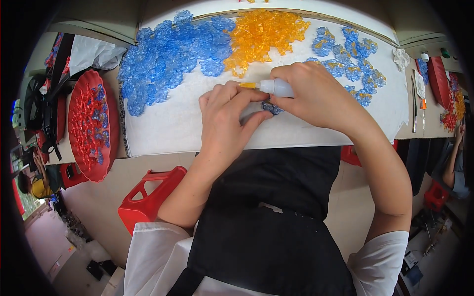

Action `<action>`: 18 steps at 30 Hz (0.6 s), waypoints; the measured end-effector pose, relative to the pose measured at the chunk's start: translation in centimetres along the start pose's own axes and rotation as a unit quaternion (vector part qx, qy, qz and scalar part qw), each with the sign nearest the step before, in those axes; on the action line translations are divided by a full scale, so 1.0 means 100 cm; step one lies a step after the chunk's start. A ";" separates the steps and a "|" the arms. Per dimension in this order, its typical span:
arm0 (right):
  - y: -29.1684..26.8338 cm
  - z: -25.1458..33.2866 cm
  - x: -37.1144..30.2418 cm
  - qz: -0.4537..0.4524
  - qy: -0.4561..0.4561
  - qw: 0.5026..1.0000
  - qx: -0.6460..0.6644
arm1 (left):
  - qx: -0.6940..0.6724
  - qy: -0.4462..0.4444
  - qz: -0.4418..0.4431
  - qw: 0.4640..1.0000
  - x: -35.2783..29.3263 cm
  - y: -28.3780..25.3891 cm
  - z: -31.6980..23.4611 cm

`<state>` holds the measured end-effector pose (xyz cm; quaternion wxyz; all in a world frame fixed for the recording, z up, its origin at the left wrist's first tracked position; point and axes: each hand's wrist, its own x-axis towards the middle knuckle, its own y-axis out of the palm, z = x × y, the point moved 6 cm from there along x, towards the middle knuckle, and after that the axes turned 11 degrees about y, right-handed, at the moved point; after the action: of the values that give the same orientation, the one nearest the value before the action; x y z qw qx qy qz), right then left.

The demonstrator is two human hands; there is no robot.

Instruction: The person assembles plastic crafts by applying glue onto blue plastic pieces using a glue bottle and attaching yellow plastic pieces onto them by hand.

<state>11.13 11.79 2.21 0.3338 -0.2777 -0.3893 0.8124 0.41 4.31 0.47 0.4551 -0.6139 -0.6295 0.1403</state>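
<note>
My right hand [316,93] is closed round a small whitish squeeze bottle [281,88], tilted on its side with its yellow tip pointing left. Just below the bottle lies a dark-blue translucent plastic flower piece [271,108], partly covered by fingers. The thumb and forefinger of my left hand [224,113] close on its left side, while the other fingers curl over the white work sheet [168,128]. Beyond my left hand spreads a heap of blue translucent flower pieces [173,59]. A pile of orange translucent pieces [264,37] adjoins it on the right.
At the right of the sheet sit several blue flowers with orange centres [353,54]. A red scalloped tray [76,133] of red and blue pieces stands left. A red stool [143,202] is below the table. Other people work at both far sides.
</note>
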 end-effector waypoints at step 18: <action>0.001 0.002 -0.003 -0.021 0.002 1.000 0.019 | 0.009 0.000 -0.011 1.000 0.002 -0.001 0.001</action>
<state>11.15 11.41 2.28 0.3570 -0.2648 -0.3791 0.8116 0.30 4.49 0.62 0.4625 -0.6025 -0.6350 0.1407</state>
